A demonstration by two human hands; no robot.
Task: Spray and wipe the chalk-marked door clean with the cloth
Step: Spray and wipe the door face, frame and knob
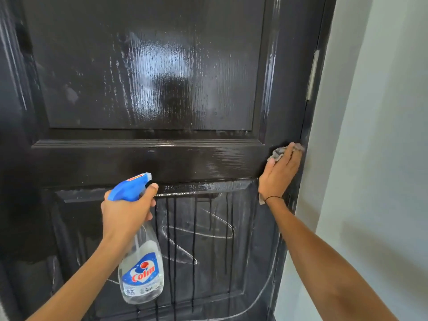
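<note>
A dark glossy panelled door [148, 72] fills the view; its upper panel shines wet. White chalk lines [196, 232] cross the lower panel, with dark drips running down through them. My left hand [126, 213] grips the neck of a clear spray bottle [142, 272] with a blue trigger head, held in front of the lower panel. My right hand [281, 171] presses a grey cloth [279, 152] flat against the door's right stile, near its edge, with fingers straight. Most of the cloth is hidden under the palm.
A pale wall [375, 135] stands right of the door. A metal hinge [312, 75] sits on the door's right edge above my right hand. The door frame's dark moulding [14, 89] runs down the left side.
</note>
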